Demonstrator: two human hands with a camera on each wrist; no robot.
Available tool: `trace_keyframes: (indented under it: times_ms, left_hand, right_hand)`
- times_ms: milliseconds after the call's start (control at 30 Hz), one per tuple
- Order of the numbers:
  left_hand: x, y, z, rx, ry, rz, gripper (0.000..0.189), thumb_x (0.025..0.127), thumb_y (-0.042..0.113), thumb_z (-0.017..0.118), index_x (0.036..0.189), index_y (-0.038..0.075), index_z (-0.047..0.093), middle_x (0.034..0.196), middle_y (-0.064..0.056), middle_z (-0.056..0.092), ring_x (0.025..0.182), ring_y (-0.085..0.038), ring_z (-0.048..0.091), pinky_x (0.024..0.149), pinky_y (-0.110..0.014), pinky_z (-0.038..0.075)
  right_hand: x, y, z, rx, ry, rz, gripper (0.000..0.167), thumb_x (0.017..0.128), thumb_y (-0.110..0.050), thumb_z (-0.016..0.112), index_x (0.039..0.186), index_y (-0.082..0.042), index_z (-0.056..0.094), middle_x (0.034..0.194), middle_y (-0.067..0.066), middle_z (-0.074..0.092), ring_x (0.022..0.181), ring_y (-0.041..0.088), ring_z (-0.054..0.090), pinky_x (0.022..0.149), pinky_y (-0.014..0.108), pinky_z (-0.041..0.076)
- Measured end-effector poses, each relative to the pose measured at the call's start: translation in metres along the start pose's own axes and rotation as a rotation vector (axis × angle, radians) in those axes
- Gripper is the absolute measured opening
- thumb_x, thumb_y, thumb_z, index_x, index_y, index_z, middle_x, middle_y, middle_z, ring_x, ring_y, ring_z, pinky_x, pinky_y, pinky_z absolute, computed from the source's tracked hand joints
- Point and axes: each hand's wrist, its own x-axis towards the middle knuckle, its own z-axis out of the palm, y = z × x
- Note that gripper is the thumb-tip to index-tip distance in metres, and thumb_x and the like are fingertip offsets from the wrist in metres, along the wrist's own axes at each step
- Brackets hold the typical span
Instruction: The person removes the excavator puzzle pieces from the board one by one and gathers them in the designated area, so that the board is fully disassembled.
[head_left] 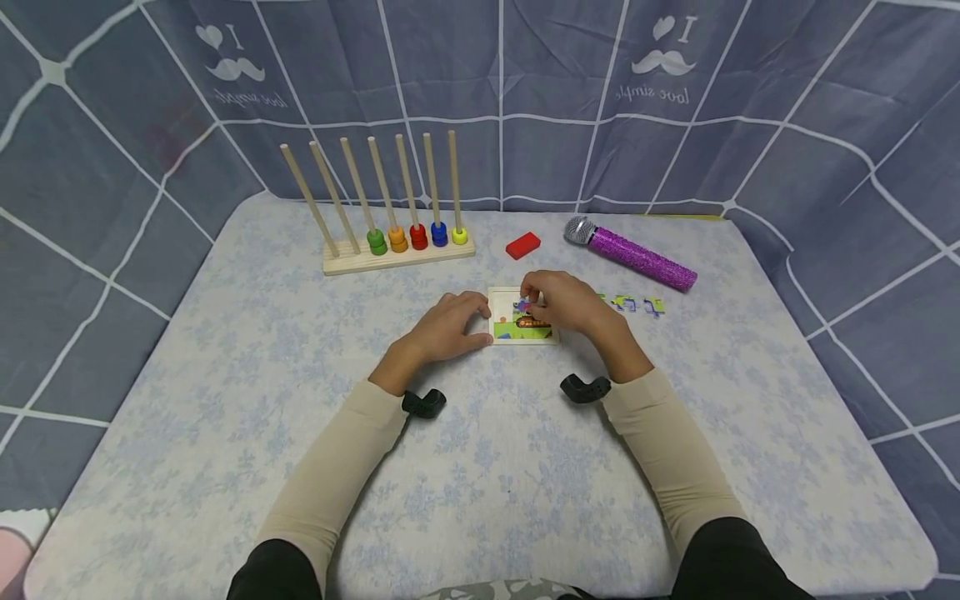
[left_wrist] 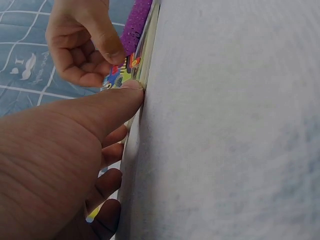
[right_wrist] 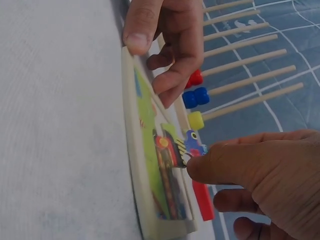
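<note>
A small jigsaw puzzle board (head_left: pixel 501 307) with a pale raised rim lies mid-table, part of its colourful picture filled in along the lower side. My left hand (head_left: pixel 447 327) holds the board's left side, thumb at the near corner and fingers bent along the edge. Over the board, my right hand (head_left: pixel 567 304) pinches a blue-purple puzzle piece (right_wrist: pixel 192 142) with an eye on it, between thumb and forefinger. In the right wrist view the piece is tilted at the picture's edge; whether it is seated cannot be told. Several loose puzzle pieces (head_left: pixel 655 305) lie right of my right hand.
A wooden bead rack (head_left: pixel 397 260) with upright pegs and coloured beads stands at the back left. Behind the board lies a red block (head_left: pixel 522 245), and to its right a glittery purple microphone (head_left: pixel 637 257). A grey-blue patterned curtain (head_left: pixel 555 158) hangs behind the table.
</note>
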Motion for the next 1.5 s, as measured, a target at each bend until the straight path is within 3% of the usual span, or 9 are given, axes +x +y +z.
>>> trace_keyframes:
  times_ms: [167, 300, 500, 633, 833, 1100, 1500]
  left_hand:
    - [0.000, 0.001, 0.002, -0.005, 0.004, -0.001, 0.037, 0.096, 0.031, 0.072, 0.123, 0.009, 0.057, 0.145, -0.009, 0.051, 0.124, -0.029, 0.045, 0.107, -0.042, 0.036]
    - [0.001, 0.002, 0.004, -0.002, 0.002, -0.003, 0.037, 0.097, 0.031, 0.071, 0.124, 0.009, 0.057, 0.146, -0.008, 0.050, 0.124, -0.029, 0.045, 0.107, -0.041, 0.035]
    - [0.002, 0.002, 0.004, 0.004, 0.001, -0.017, 0.039, 0.097, 0.032, 0.071, 0.125, 0.010, 0.057, 0.147, -0.008, 0.049, 0.123, -0.029, 0.044, 0.106, -0.042, 0.036]
    - [0.002, 0.001, 0.002, 0.007, 0.003, -0.010, 0.039, 0.097, 0.032, 0.071, 0.125, 0.009, 0.057, 0.147, -0.008, 0.049, 0.123, -0.029, 0.044, 0.106, -0.041, 0.036]
    - [0.001, -0.001, 0.000, 0.008, -0.001, -0.023, 0.039, 0.097, 0.032, 0.071, 0.125, 0.010, 0.056, 0.147, -0.008, 0.049, 0.125, -0.029, 0.044, 0.108, -0.042, 0.035]
    - [0.000, -0.001, -0.003, 0.000, -0.005, -0.025, 0.039, 0.097, 0.032, 0.071, 0.126, 0.010, 0.057, 0.148, -0.008, 0.048, 0.125, -0.029, 0.043, 0.109, -0.042, 0.034]
    - [-0.001, 0.003, -0.003, -0.007, -0.008, -0.023, 0.039, 0.097, 0.031, 0.071, 0.125, 0.009, 0.057, 0.147, -0.009, 0.049, 0.123, -0.029, 0.044, 0.107, -0.042, 0.035]
  right_hand:
    - [0.000, 0.007, 0.002, -0.053, 0.013, 0.045, 0.023, 0.093, -0.014, 0.074, 0.114, -0.010, 0.065, 0.098, 0.002, 0.066, 0.080, 0.020, 0.056, 0.070, 0.038, 0.047]
    - [-0.006, 0.019, -0.005, 0.000, 0.087, -0.011, 0.015, 0.091, -0.009, 0.071, 0.106, -0.010, 0.066, 0.094, 0.002, 0.066, 0.076, 0.021, 0.054, 0.067, 0.037, 0.044]
    - [-0.042, 0.045, -0.030, 0.091, 0.211, -0.100, 0.007, 0.092, -0.002, 0.069, 0.097, -0.006, 0.071, 0.094, 0.006, 0.068, 0.082, 0.025, 0.057, 0.069, 0.039, 0.045]
    - [-0.077, 0.073, -0.038, 0.090, 0.254, -0.045, 0.007, 0.090, 0.001, 0.071, 0.095, -0.004, 0.072, 0.092, 0.009, 0.070, 0.082, 0.025, 0.061, 0.069, 0.040, 0.047]
    - [-0.116, 0.104, -0.038, 0.096, 0.201, 0.108, 0.005, 0.091, 0.002, 0.072, 0.095, -0.002, 0.073, 0.096, 0.012, 0.071, 0.087, 0.030, 0.068, 0.073, 0.041, 0.053]
    - [-0.114, 0.116, -0.028, 0.034, 0.189, 0.076, 0.004, 0.091, 0.001, 0.073, 0.094, -0.002, 0.073, 0.093, 0.009, 0.070, 0.084, 0.026, 0.066, 0.075, 0.045, 0.052]
    - [-0.114, 0.111, -0.023, 0.004, 0.195, 0.097, 0.006, 0.093, 0.003, 0.070, 0.094, 0.000, 0.075, 0.092, 0.012, 0.070, 0.082, 0.027, 0.065, 0.074, 0.045, 0.052]
